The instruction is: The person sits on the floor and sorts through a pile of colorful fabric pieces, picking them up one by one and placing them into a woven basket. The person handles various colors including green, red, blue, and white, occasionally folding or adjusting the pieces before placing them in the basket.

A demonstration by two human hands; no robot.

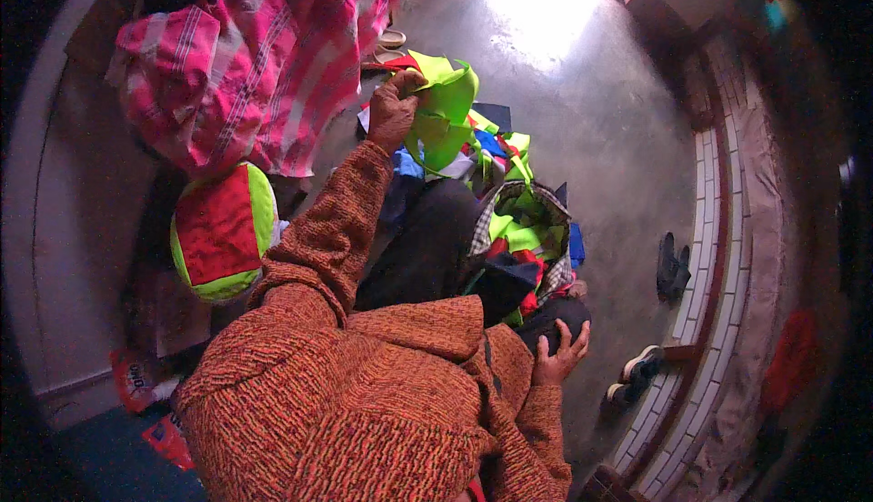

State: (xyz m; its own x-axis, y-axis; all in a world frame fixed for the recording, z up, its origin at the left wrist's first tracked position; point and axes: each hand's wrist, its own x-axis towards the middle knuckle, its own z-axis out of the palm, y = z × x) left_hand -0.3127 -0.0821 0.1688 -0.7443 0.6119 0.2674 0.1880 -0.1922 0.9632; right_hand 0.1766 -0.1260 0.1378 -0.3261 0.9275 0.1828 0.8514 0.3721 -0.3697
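1. a smooth grey concrete floor (582,93) carries everything; a bright patch of light glares on it near the top.
2. a heap of cloth scraps (509,165), neon green, blue, red and dark, lies on the floor in the middle.
3. a pink checked cloth bundle (264,47) sits at the upper left, with a pair of sandals (389,45) just beside it.
4. a dark shoe (673,267) lies alone to the right, near the tiled step (705,256).
5. a sneaker (637,375) rests lower right, against that step.
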